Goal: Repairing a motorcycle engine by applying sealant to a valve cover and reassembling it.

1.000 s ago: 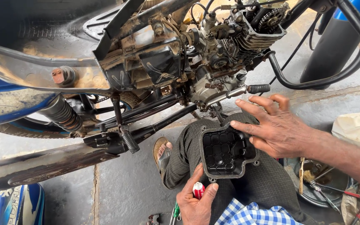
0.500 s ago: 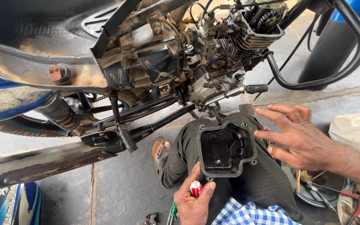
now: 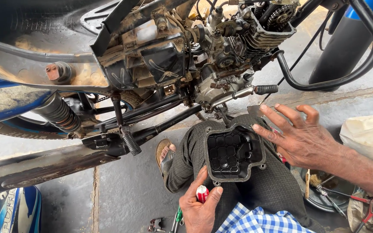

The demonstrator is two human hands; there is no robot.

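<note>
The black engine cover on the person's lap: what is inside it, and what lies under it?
The engine cover is hollow, showing only black honeycomb ribs. It rests on the person's trousers; what lies directly beneath it is hidden.

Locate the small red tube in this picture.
The red tube sits low in the head view, pinched in the left hand, just below the black engine cover on the person's lap.

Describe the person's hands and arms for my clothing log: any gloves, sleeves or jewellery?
Both are bare: no gloves, rings or watch show on the left hand or the right hand. The right forearm is uncovered as far as the frame shows. Fingers look grimy.
</note>
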